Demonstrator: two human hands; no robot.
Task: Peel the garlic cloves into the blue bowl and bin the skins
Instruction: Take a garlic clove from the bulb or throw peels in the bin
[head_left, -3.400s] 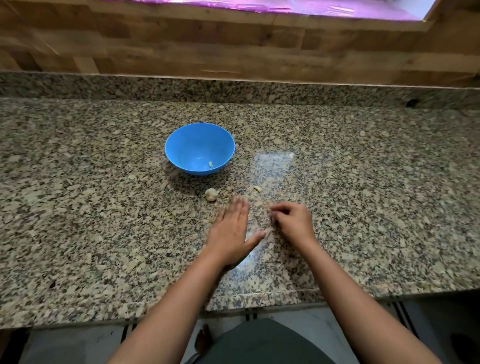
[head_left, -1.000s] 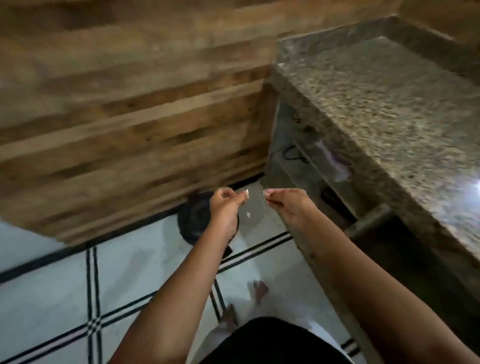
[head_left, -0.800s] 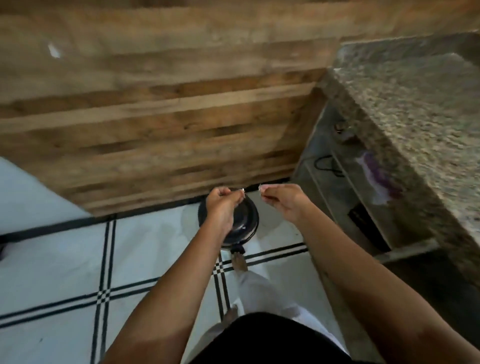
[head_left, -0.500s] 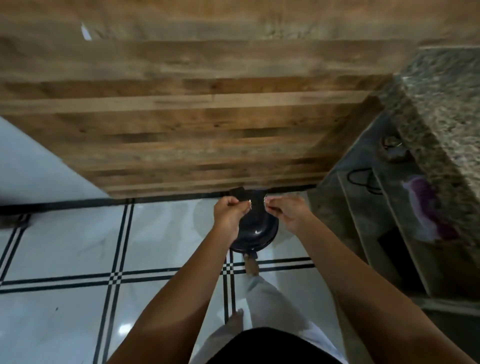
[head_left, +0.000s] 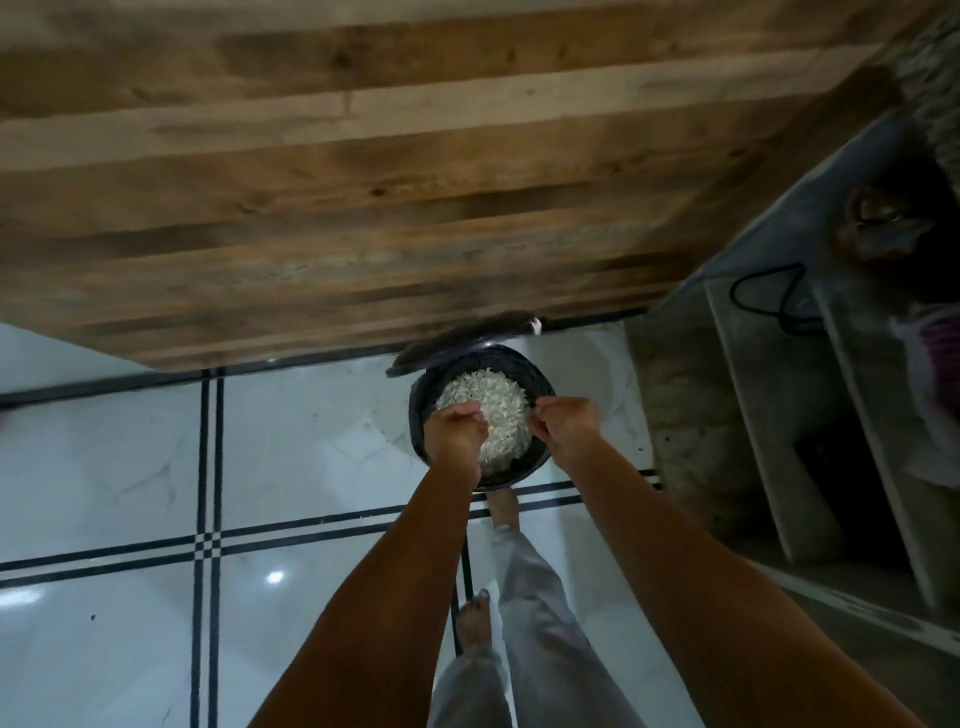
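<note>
**Q:** What surfaces frame the view?
**A:** Glossy white floor tiles (head_left: 104, 467) with black lines lie at 8 o'clock. Rough brown wall planks (head_left: 363, 182) fill 12 o'clock.

**Q:** And the hands?
**A:** The left hand (head_left: 457, 431) has its fingers curled against the thumb. The right hand (head_left: 566, 423), at its 3 o'clock, is curled likewise. Whether either pinches anything cannot be told. Both hang over the round black bin (head_left: 540, 382), which is heaped with pale papery skins (head_left: 493, 402).

**Q:** Any change?
**A:** The domed lid (head_left: 457, 343) was shut half a second ago. It is now raised at the bin's 11 o'clock.

Bin (head_left: 543, 385) black; skins (head_left: 493, 408) white; floor (head_left: 104, 467) white, black double-striped; wall (head_left: 363, 182) brown wood-grain planks.
</note>
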